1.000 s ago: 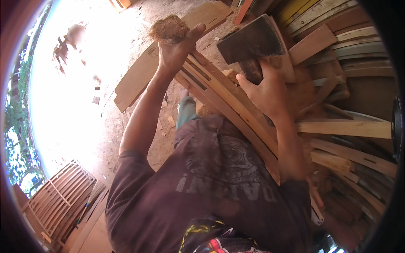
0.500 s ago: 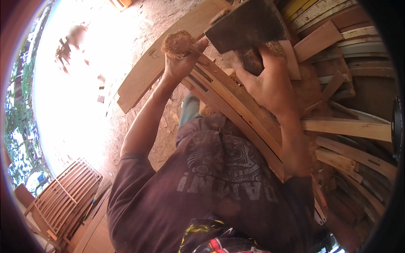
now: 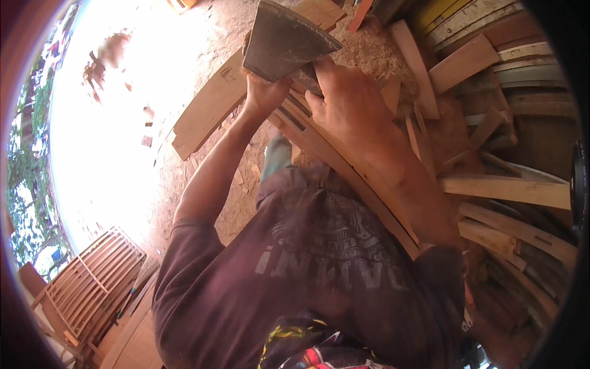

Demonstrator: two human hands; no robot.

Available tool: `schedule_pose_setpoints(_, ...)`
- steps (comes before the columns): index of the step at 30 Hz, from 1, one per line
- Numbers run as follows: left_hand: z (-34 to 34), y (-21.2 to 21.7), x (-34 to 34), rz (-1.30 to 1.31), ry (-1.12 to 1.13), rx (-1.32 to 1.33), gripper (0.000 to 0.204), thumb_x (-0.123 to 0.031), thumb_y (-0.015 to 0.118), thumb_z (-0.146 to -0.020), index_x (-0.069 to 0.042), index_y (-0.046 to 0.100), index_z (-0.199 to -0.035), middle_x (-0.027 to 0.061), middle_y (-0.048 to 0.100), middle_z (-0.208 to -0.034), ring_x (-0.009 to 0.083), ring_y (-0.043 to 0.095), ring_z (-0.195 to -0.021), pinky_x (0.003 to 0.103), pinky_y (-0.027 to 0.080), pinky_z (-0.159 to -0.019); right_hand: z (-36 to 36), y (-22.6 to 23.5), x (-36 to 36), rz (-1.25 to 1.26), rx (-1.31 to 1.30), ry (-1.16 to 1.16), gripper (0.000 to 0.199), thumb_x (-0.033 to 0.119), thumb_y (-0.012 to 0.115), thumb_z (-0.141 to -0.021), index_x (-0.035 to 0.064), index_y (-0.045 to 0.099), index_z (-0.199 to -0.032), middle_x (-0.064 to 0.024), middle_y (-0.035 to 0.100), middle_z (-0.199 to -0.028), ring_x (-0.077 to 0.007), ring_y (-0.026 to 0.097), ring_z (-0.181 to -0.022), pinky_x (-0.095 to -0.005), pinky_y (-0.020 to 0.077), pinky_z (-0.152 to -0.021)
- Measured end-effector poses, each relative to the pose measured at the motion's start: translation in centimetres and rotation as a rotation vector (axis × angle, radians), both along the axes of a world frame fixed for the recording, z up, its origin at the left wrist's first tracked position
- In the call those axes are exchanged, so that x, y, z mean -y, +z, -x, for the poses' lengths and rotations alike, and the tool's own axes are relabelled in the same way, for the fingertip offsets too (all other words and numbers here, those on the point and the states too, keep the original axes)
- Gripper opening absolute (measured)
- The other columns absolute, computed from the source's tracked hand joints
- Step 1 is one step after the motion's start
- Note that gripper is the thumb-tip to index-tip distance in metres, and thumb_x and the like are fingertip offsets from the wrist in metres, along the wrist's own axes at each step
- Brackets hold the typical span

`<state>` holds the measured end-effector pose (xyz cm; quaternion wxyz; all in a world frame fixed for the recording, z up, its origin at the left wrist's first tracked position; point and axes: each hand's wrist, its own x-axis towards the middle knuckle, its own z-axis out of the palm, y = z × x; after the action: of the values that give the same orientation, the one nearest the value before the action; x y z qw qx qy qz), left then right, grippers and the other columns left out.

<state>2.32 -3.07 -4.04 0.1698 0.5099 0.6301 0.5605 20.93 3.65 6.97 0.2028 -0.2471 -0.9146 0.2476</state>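
My right hand (image 3: 353,101) is closed round the short handle of a dark, blocky mallet (image 3: 289,43), held high over my left hand. The mallet's broad head covers the upper part of my left hand (image 3: 264,95). That hand is wrapped round an upright chisel, whose frayed wooden handle end is now behind the mallet head; its blade is hidden too. Whether mallet and handle touch, I cannot tell. Under both hands, long wooden rails (image 3: 335,150) lie side by side diagonally, with narrow slots cut near the far end.
A wide plank (image 3: 209,117) lies beyond my left forearm. Sawdust (image 3: 375,52) and chips cover the ground. Stacked boards and offcuts (image 3: 507,184) crowd the right side. A slatted wooden frame (image 3: 95,277) stands at the lower left, and bright sunlight washes out the far left.
My right hand has swung the mallet leftward, from the right of my left hand to over it, covering the frayed handle end. My left hand has barely moved.
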Motion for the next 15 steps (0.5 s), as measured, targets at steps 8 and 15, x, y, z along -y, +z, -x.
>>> schedule_pose_setpoints(8, 0.0, -1.3, 1.0, 0.022, 0.036, -0.078, 0.032, -0.003, 0.071, -0.084, -0.002, 0.074, -0.116, 0.0129, 0.076, -0.106, 0.0282, 0.073, -0.093, 0.039, 0.059, -0.081, 0.2, 3.4, 1.2, 0.106, -0.101, -0.066, 0.038, 0.014, 0.077, -0.087, 0.0037, 0.061, -0.121, -0.0206, 0.074, -0.085, -0.0435, 0.074, -0.084, -0.0531, 0.0597, -0.077)
schedule_pose_setpoints(15, 3.6, -11.4, 1.6, 0.05, 0.083, -0.765, 0.027, -0.016, 0.076, -0.088, -0.004, 0.072, -0.111, 0.0138, 0.074, -0.108, 0.029, 0.071, -0.099, 0.042, 0.057, -0.081, -1.1, -1.5, 0.2, 0.057, 0.296, -0.077, 0.036, 0.015, 0.078, -0.087, 0.0025, 0.069, -0.119, -0.0206, 0.075, -0.092, -0.0427, 0.075, -0.09, -0.0503, 0.0594, -0.08)
